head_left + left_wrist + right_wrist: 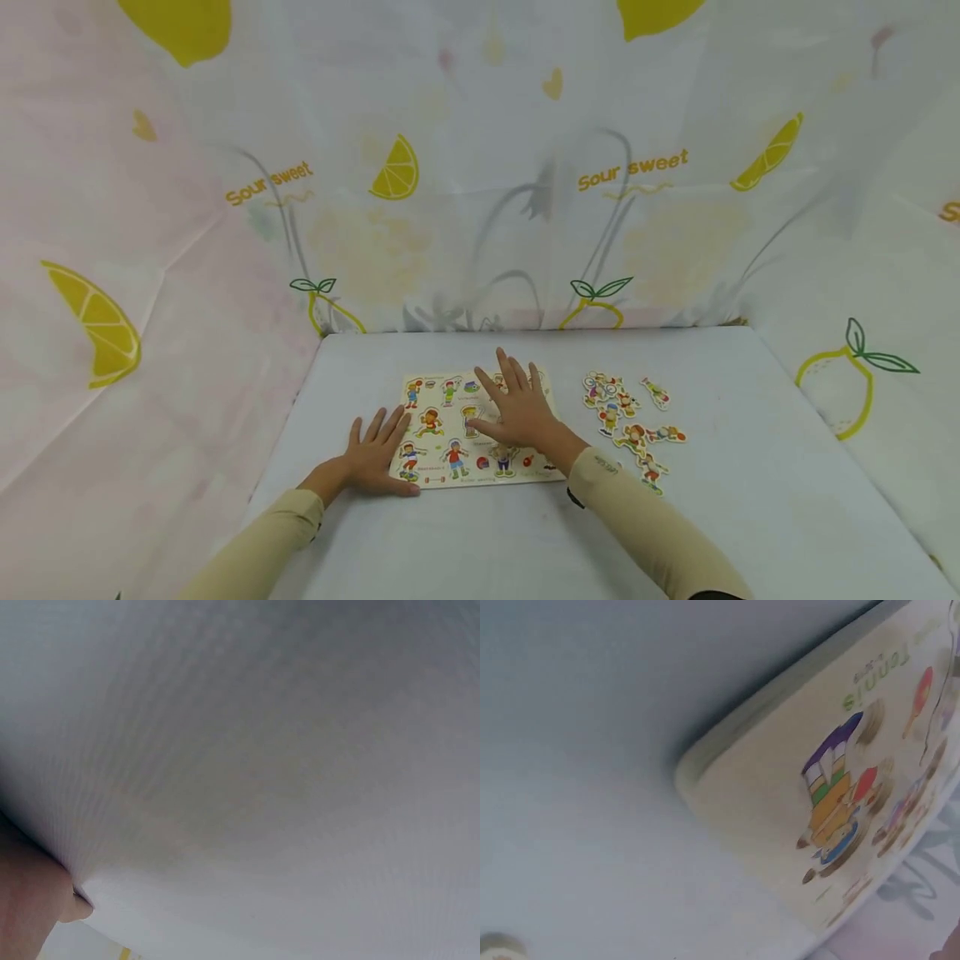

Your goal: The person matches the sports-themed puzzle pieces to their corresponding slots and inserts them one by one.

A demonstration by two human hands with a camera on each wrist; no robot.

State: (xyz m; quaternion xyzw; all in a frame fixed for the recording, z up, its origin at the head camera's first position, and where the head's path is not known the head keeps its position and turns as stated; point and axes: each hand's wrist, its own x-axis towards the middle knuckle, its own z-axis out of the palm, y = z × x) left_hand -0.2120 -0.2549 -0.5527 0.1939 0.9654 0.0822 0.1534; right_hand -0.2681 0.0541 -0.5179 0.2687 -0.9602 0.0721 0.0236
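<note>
A flat, cream-coloured picture puzzle board printed with sports figures and words lies on the white table. My left hand rests at its left edge with fingers spread, the thumb along the front left corner. Over the board's right half my right hand is spread out, holding no piece; whether it presses the board cannot be told. It hides several figures. The right wrist view shows one board corner with a tennis figure. In the left wrist view, only part of the left hand appears beside white cloth.
Several loose sports-figure pieces lie right of the board, some overlapping, such as a blue-capped figure and a lone piece farther back. White cloth covers the table. A lemon-printed curtain stands behind and at both sides.
</note>
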